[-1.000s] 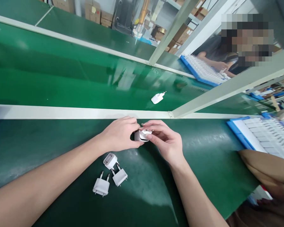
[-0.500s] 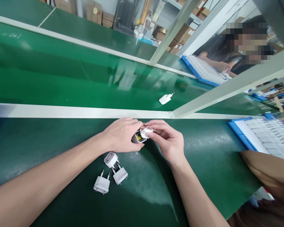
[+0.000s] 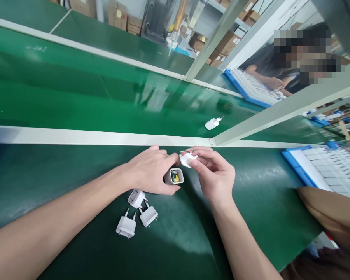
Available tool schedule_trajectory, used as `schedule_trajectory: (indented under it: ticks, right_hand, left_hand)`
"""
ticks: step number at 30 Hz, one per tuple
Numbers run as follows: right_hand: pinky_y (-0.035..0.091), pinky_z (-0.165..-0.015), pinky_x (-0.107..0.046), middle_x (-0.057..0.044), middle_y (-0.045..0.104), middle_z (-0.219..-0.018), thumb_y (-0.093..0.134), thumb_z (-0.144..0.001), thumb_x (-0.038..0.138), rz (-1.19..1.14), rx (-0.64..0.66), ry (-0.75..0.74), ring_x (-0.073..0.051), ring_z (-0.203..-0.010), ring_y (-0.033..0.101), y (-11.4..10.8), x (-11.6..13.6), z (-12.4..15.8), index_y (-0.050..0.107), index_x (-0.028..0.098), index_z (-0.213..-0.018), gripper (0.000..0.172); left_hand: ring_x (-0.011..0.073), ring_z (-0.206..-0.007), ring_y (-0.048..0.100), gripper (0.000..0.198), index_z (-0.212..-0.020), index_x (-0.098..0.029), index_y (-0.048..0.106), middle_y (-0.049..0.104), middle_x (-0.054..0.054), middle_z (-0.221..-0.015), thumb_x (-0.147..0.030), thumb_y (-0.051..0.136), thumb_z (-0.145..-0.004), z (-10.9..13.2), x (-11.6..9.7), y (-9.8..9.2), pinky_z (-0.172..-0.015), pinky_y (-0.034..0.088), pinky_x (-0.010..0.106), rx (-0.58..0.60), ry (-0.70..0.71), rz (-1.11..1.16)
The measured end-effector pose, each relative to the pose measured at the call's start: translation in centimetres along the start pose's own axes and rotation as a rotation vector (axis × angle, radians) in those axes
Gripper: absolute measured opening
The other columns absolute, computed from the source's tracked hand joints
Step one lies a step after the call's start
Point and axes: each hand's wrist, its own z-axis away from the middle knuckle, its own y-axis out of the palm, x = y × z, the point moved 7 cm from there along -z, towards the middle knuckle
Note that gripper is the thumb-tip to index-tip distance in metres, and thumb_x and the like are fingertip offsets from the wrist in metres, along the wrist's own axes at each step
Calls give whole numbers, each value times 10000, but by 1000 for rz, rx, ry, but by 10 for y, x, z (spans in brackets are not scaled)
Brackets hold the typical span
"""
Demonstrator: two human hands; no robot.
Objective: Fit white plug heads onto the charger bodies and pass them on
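Note:
My left hand curls around a white charger housing, its open end toward the right. Yellow and green parts show inside that opening. Just above and right of it, my right hand pinches a white plug cap with two metal pins between thumb and fingers. The cap is apart from the housing. Below my left wrist, several loose white plug caps lie on the green work surface: one near the wrist, one with pins up-left and one nearest me.
A white charger lies on the green belt beyond the white rail. A slanted grey post rises at right. Blue-edged trays of white parts stand right, near another person's arm. A co-worker sits beyond.
My right hand has drawn the plug cap away to the right, exposing the housing's opening. On the belt, the white charger has shifted right. The loose caps lie as before.

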Motion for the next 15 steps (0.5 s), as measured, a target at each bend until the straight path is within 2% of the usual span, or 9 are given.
schedule_trajectory:
  ticks: [3, 6, 10, 12, 15]
  right_hand:
    - [639, -858, -450, -26, 729, -1003, 813, -819, 192, -9, -4, -7, -247, -936, 748, -1, 2, -1, 775, 285, -922, 144]
    - [642, -849, -426, -25, 725, -1011, 808, -823, 174, 3, 7, -9, -238, -936, 747, 1, 3, 0, 781, 289, -934, 161]
    - [645, -869, -417, -34, 725, -1015, 803, -835, 197, 75, 26, -12, -229, -954, 737, 7, 5, 5, 781, 286, -941, 140]
    - [645, -888, -426, -41, 727, -1026, 800, -840, 213, 115, 42, -15, -230, -965, 733, 10, 6, 7, 778, 282, -952, 133]
    - [646, -887, -421, -45, 731, -1037, 795, -848, 233, 167, 73, -37, -231, -972, 731, 14, 8, 9, 774, 280, -964, 127]
  left_hand:
    - [219, -776, 651, 207, -946, -214, 584, 672, -3, -760, -368, 632, -816, 0, 0, -1, -819, 418, 389, 5, 29, 12]
    - [200, -680, 630, 180, -928, -201, 577, 643, -12, -689, -335, 613, -813, -1, 4, 1, -803, 426, 383, -10, -21, -14]
    - [241, -738, 657, 344, -995, -179, 588, 702, 24, -785, -488, 650, -858, -5, 8, 4, -798, 447, 392, -13, -97, -46]
    - [257, -761, 663, 437, -989, -177, 591, 718, 33, -822, -576, 686, -837, -6, 11, 5, -784, 452, 392, -6, -140, -45]
    - [260, -769, 660, 477, -932, -190, 589, 707, 28, -798, -625, 726, -793, -5, 14, 2, -748, 453, 372, -12, -214, -42]
